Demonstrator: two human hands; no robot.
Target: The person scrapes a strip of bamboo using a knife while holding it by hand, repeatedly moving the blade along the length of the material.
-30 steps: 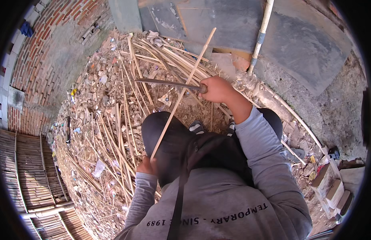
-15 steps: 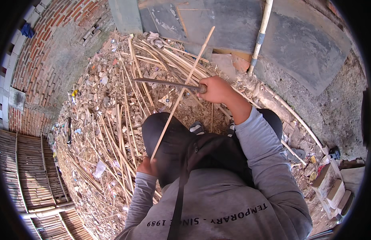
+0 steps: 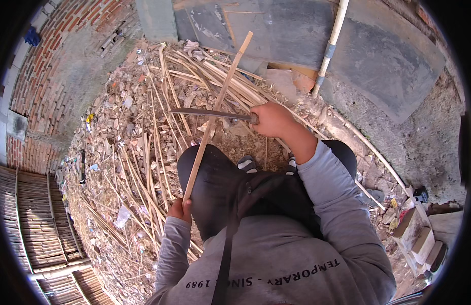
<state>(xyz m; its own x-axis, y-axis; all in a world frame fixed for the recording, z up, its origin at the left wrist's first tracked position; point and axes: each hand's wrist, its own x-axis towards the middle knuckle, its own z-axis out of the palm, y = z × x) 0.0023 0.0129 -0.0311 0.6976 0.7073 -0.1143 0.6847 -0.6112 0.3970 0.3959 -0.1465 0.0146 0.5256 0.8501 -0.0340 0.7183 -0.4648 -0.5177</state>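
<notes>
Swung leftward at its far end since the previous frame, your long pale strip (image 3: 199, 161) now shows a broader face, while your long-bladed knife (image 3: 195, 111) sits slightly lower and more tilted. Your left hand (image 3: 180, 209), shifted a little to the left, closes around the near end of the strip beside your left thigh. Your right hand (image 3: 270, 120) is wrapped around the knife's handle, out in front of your knees, with the blade pointing left. From your left fist, the strip slants up and away past your left knee (image 3: 205, 165) toward the grey panels (image 3: 276, 33); the blade crosses it near mid-length, though whether the edge is touching cannot be told. Beyond your right hand, a bundle of similar strips (image 3: 233, 84) lies on the ground, and more loose strips (image 3: 151, 190) are scattered to your left across rubble and litter (image 3: 113, 147). A pale pipe (image 3: 331, 43) stands against the panels ahead, a worn brick wall (image 3: 52, 71) rises at far left, and slatted matting (image 3: 35, 218) lies nearer on that side.
</notes>
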